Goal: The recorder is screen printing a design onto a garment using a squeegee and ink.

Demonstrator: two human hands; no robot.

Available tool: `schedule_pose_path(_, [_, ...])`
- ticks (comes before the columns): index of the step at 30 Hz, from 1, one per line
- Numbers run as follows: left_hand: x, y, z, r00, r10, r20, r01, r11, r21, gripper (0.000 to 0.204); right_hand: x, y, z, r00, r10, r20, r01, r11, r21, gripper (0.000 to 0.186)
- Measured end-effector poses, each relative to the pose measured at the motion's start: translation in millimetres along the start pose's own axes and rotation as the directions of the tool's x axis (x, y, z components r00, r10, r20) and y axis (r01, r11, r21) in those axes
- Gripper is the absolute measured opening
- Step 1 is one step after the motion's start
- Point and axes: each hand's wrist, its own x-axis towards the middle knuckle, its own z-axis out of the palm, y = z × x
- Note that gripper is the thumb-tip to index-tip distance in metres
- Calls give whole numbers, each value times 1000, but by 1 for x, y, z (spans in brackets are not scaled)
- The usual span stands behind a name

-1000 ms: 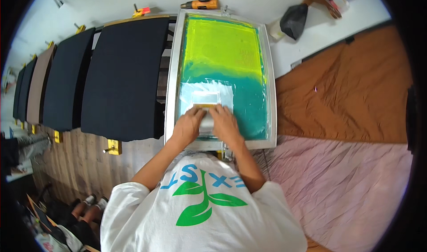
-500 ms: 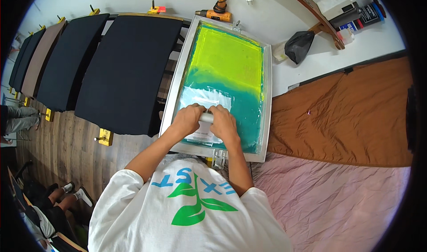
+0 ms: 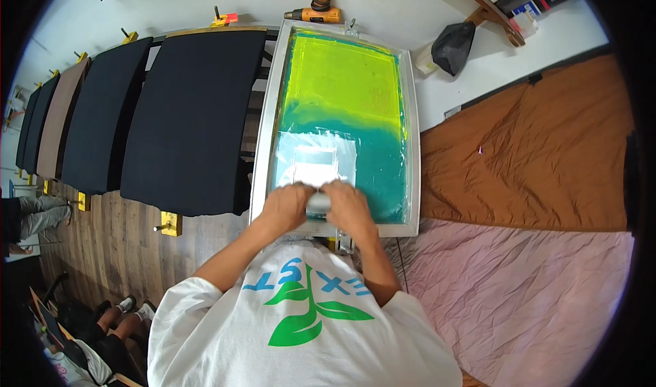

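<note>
A screen-printing frame [image 3: 264,148] with a silver rim lies in front of me, its mesh yellow-green at the far end and teal toward me. A pale rectangular patch [image 3: 316,160] shows in the teal part. Both hands grip a grey squeegee [image 3: 318,203] at the near end of the mesh. My left hand [image 3: 285,206] holds its left half and my right hand [image 3: 350,208] its right half, fingers curled over the handle. The blade itself is hidden under the hands. My white T-shirt [image 3: 301,325] with a green plant print fills the lower middle.
Several dark cloth-covered boards [image 3: 191,120] stand in a row to the left, with yellow clamps. An orange heat gun [image 3: 314,14] and a black bag [image 3: 451,45] lie beyond the frame. Brown cloth [image 3: 533,148] and pink cloth [image 3: 519,291] cover the right. Someone's legs [image 3: 116,318] show at lower left.
Both hands have drawn the squeegee along the mesh toward me, to the frame's near end, uncovering more of the pale patch. The view has shifted a little.
</note>
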Motion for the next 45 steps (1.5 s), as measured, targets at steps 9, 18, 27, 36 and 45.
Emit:
schedule_pose_path(9, [3, -11, 12, 996, 82, -46, -79, 995, 67, 50, 7, 7, 26, 990, -14, -138, 7, 999, -50, 42])
schedule_pose_path(18, [-37, 15, 0, 994, 4, 106, -2, 1000, -20, 51, -39, -12, 22, 999, -19, -41, 20, 999, 37, 41])
schedule_pose_path(27, [36, -13, -2, 999, -38, -14, 38, 999, 27, 45, 40, 20, 9, 990, -36, -139, 27, 997, -66, 38])
schedule_pose_path(36, [-48, 6, 20, 996, 90, 14, -90, 994, 54, 49, -45, -8, 37, 981, -84, -174, 86, 996, 2, 34])
schedule_pose_path(45, [31, -14, -17, 997, 7, 77, -14, 996, 89, 34, 29, 7, -8, 998, -8, -58, 5, 999, -51, 22])
